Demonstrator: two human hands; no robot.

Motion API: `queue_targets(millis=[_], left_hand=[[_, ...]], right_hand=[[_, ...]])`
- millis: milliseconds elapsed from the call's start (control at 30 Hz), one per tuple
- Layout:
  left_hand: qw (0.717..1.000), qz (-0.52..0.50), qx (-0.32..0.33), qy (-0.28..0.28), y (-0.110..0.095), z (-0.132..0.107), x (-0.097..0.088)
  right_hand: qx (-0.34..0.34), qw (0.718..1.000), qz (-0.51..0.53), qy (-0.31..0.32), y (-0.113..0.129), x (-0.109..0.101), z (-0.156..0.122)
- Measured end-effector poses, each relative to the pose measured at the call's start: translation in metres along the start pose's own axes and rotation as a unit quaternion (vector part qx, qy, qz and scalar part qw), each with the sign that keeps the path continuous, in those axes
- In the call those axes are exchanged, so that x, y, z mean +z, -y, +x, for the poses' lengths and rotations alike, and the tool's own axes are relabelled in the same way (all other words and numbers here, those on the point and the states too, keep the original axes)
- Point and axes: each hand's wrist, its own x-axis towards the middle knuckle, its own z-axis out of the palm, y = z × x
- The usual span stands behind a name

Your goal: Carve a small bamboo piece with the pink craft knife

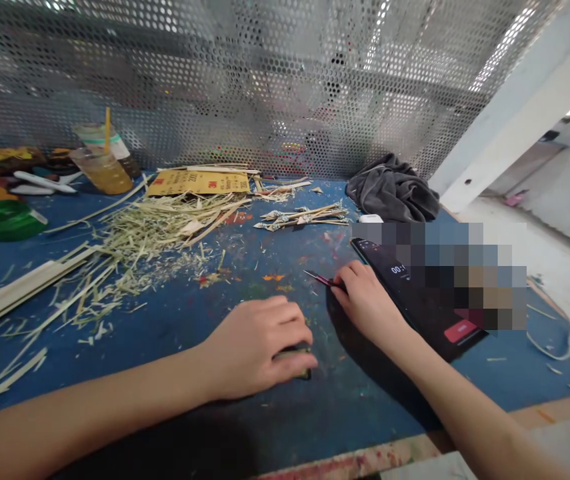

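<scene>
My left hand (262,347) rests low over the blue tabletop, its fingers curled round a small, dark greenish block-like piece (307,374). Most of that piece is hidden under the palm, so its kind cannot be made out. To the right, my right hand (367,297) is closed on a slim craft knife (319,277) with a dark red handle. Its pointed blade is directed left, just above the table. Beyond both hands lies a small group of thin sticks (309,215) with pale bluish, wrapped-looking ends.
Pale plant shavings (165,223) heap at left, near long flat strips (29,287) and yellow 3M sandpaper (197,181). A drink cup (105,172) stands farther back. A tablet-like screen (415,293) sits beside my right hand; a grey cloth (392,190) lies behind, before the perforated metal panel (265,87).
</scene>
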Motion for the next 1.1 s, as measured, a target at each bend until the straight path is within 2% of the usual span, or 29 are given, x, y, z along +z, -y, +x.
queue_targets(millis=[67, 133, 200, 267, 333, 367, 400, 467, 500, 533, 567, 633, 733, 800, 867, 1000, 1100], left_hand=[[0.997, -0.004, -0.008, 0.073, -0.008, -0.003, 0.004], [0.993, -0.004, -0.011, 0.114, -0.008, -0.003, 0.005], [0.992, -0.02, -0.025, 0.123, -0.003, -0.001, 0.003], [0.989, -0.065, -0.066, 0.118, 0.005, 0.004, -0.002], [0.978, -0.137, -0.115, 0.108, 0.015, 0.009, -0.005], [0.968, -0.184, -0.139, 0.096, 0.021, 0.011, -0.005], [0.954, -0.237, -0.163, 0.079, 0.027, 0.012, -0.004], [0.911, -0.346, -0.22, 0.031, 0.036, 0.012, -0.001], [0.887, -0.39, -0.249, 0.005, 0.039, 0.012, 0.002], [0.866, -0.42, -0.27, -0.018, 0.041, 0.011, 0.004], [0.853, -0.437, -0.284, -0.035, 0.042, 0.01, 0.006], [0.853, -0.431, -0.292, -0.048, 0.041, 0.01, 0.007], [0.898, -0.338, -0.279, -0.035, 0.041, 0.009, 0.002], [0.934, -0.242, -0.263, -0.025, 0.045, 0.009, -0.004], [0.956, -0.171, -0.239, -0.017, 0.053, 0.009, -0.01], [0.967, -0.162, -0.195, -0.006, 0.07, 0.008, -0.012], [0.974, -0.153, -0.168, -0.015, 0.072, 0.007, -0.007]], right_hand=[[0.015, 1.0, 0.009, -0.004, 0.0, -0.001, 0.0], [0.034, 0.999, 0.028, -0.007, -0.001, -0.004, 0.001], [0.043, 0.997, 0.061, -0.009, -0.001, -0.008, 0.002], [0.029, 0.995, 0.099, -0.014, -0.001, -0.011, 0.003], [0.021, 0.975, 0.218, -0.018, 0.001, -0.013, 0.004], [0.031, 0.948, 0.317, -0.012, 0.003, -0.013, 0.004], [0.051, 0.901, 0.431, 0.0, 0.005, -0.014, 0.005], [0.102, 0.763, 0.637, 0.027, 0.009, -0.015, 0.006], [0.123, 0.7, 0.703, 0.034, 0.012, -0.016, 0.006], [0.138, 0.648, 0.748, 0.032, 0.014, -0.017, 0.007], [0.151, 0.609, 0.778, 0.024, 0.016, -0.018, 0.007], [0.18, 0.565, 0.805, 0.006, 0.019, -0.019, 0.007], [0.206, 0.552, 0.808, -0.009, 0.021, -0.017, 0.006], [0.2, 0.558, 0.805, -0.011, 0.022, -0.013, 0.005], [0.192, 0.57, 0.798, -0.012, 0.022, -0.01, 0.004], [0.175, 0.617, 0.767, -0.026, 0.024, -0.008, 0.002], [0.169, 0.653, 0.738, -0.02, 0.029, -0.007, -0.002]])
